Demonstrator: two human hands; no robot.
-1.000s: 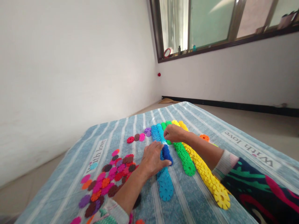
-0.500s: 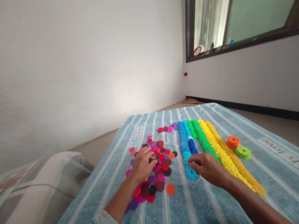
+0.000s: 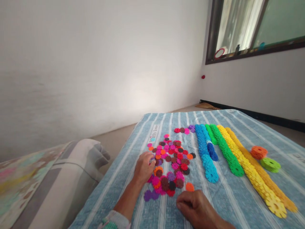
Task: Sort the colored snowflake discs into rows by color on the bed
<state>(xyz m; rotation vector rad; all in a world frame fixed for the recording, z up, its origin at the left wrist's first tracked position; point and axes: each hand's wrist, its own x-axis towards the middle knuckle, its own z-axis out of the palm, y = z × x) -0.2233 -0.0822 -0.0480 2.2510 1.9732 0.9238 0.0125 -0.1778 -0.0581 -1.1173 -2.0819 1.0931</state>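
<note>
My left hand (image 3: 144, 168) bends over the left edge of a loose pile of notched plastic discs (image 3: 175, 165), coloured pink, red, brown, orange, purple and black. Its fingers are curled together among the discs, and what they pinch is mostly hidden. My right hand (image 3: 199, 206) is closed low at the near side, just below a lone orange disc (image 3: 190, 187). Whatever it may hold does not show. Right of the pile lies an overlapping light blue row of discs (image 3: 211, 171), with a short dark blue row (image 3: 212, 151) beside it.
Green (image 3: 226, 151), yellow (image 3: 252, 171) and golden disc rows (image 3: 264, 173) slant to the right. Beyond them lie orange (image 3: 259, 152) and lime stacks (image 3: 271, 164). Several discs (image 3: 182, 130) line up at the back. A striped cloth (image 3: 133, 133) covers the table; folded bedding (image 3: 71, 171) is at left.
My right hand has left the light blue row and come left and nearer to me. My left hand has shifted to the pile's left edge. The camera view has turned left.
</note>
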